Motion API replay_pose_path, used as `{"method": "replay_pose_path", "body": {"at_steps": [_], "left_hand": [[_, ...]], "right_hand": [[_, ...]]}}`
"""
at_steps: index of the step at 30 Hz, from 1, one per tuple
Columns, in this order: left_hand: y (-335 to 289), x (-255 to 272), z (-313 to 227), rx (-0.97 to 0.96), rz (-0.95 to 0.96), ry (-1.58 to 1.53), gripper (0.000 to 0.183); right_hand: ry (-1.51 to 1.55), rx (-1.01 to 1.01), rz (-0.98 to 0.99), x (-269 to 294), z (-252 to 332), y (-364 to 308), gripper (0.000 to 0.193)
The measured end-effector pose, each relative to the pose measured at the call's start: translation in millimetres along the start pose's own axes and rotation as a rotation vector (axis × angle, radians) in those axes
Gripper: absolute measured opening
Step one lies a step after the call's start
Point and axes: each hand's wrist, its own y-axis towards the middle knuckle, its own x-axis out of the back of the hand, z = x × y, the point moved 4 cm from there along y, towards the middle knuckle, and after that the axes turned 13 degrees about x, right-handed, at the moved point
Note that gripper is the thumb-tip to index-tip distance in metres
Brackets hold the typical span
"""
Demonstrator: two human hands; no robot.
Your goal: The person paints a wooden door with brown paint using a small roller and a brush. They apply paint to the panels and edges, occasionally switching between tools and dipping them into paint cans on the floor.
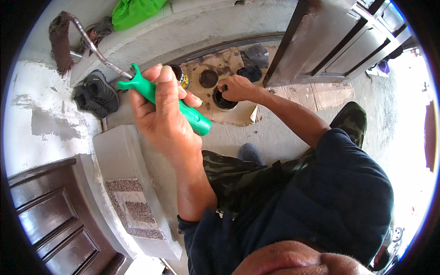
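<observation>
My left hand is wrapped round the green handle of a paint roller, held up high at the left. The roller's bent wire frame ends in a dark brown, matted sleeve. Farther down, my right hand reaches over an open can with dark contents. Its fingers are closed at the rim, and what they hold is too hidden to make out. A round dark lid or shallow tin lies beside that can. Another can with a yellow label is partly hidden behind my left fingers.
Stained cardboard lies under the cans, with a dark cloth on it. A brown panelled door stands at the right. Dark shoes and a green bag are at the left; a grey step is nearer.
</observation>
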Motion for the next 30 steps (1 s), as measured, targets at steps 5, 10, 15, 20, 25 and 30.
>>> {"method": "replay_pose_path", "body": {"at_steps": [5,10,15,20,25,30], "left_hand": [[2,-4,2,0.027,-0.009,-0.025,0.018],[5,-11,7,0.065,0.022,-0.099,0.020],[8,-19,16,0.079,0.035,-0.090,0.025],[14,-30,28,0.143,0.007,-0.090,0.023],[21,-46,41,0.118,0.042,-0.072,0.021],[17,-52,47,0.080,0.091,-0.043,0.021]], "right_hand": [[-0.038,-0.036,0.094,-3,5,-4,0.019],[-0.123,0.108,0.243,15,20,-32,0.021],[-0.075,0.163,0.209,59,28,-59,0.024],[-0.050,0.119,0.310,83,25,-56,0.025],[0.076,0.137,0.295,77,19,-51,0.024],[0.044,0.159,0.186,81,2,-70,0.020]]}}
